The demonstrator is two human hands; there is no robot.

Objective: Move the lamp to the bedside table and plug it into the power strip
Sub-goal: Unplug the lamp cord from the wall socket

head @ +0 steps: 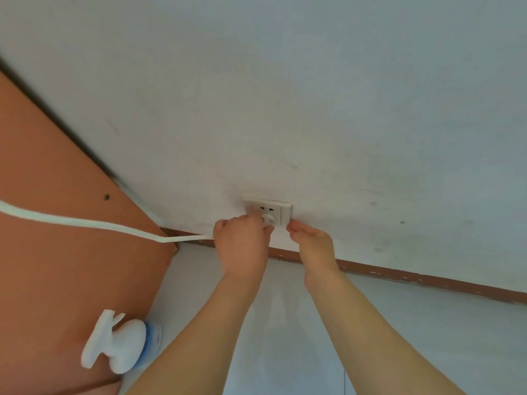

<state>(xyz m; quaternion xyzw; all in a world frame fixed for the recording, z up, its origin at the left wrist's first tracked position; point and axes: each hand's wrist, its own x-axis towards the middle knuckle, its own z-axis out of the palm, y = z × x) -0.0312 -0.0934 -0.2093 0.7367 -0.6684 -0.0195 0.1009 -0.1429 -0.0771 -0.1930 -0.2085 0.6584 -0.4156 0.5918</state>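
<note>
While your left hand (242, 246) pinches the plug (268, 219) at the wall socket (269, 210), seemingly half-seated, and your right hand (312, 240), fingers together, steadies its plate, a skewed push could bend pins; the lamp (117, 342) stands on the counter (42, 195).

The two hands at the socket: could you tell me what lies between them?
In the head view, only bare wall and the socket's lower edge separate the left hand from the right hand.

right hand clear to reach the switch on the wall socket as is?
Probably yes. The right hand has its fingertips at the lower right corner of the wall socket, just below the switch. Nothing lies between; the left hand is on the plug.
</note>
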